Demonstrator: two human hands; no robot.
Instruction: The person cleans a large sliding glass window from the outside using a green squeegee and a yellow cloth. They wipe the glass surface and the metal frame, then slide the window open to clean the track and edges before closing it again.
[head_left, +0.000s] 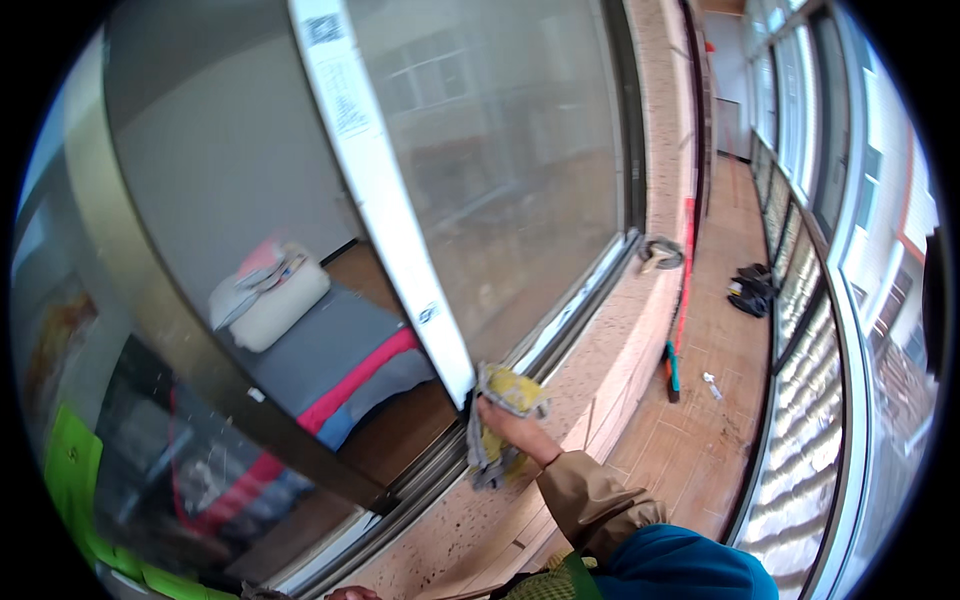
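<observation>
My right hand (514, 427) grips a grey and yellow cloth (517, 390) at the lower corner of the sliding window's sash (390, 202), whose frame is partly covered by white film bearing print. Part of the cloth hangs over the window track (442, 457) and the stone sill (457, 517). My left hand (352, 593) shows only as a sliver at the bottom edge, so its hold cannot be seen. A bit of grey cloth (262, 592) lies close to it. Through the window opening, a bed (330, 337) with a white bundle (281, 300) is visible.
Another grey cloth (661, 253) lies farther along the sill. On the tiled floor are a broom (672, 371) with a red handle, a dark bag (750, 291) and a small white item (712, 385). A metal railing (806, 315) and glazing run along the right.
</observation>
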